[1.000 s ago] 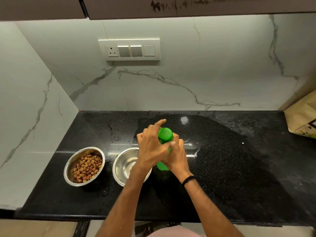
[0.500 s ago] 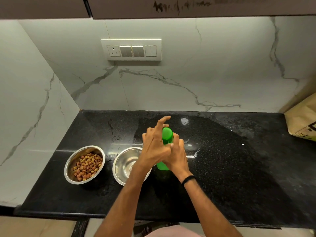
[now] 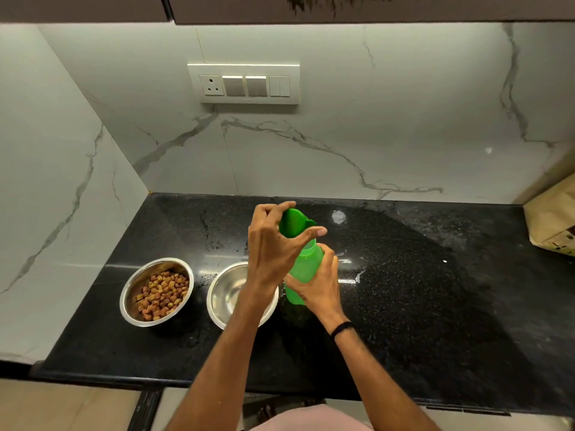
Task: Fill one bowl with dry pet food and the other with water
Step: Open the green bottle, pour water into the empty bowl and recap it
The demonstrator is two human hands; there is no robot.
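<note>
Gripping the green bottle round its middle, just right of the empty bowl on the tabletop, the right hand holds it while the left hand curls round the tilted cap; light, smooth plastic, probably slippery when wet, best held mid-body

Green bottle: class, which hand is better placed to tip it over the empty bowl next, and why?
Probably the right. The right hand grips the green bottle, while the left hand holds its cap. The empty bowl sits just left of the bottle.
</note>
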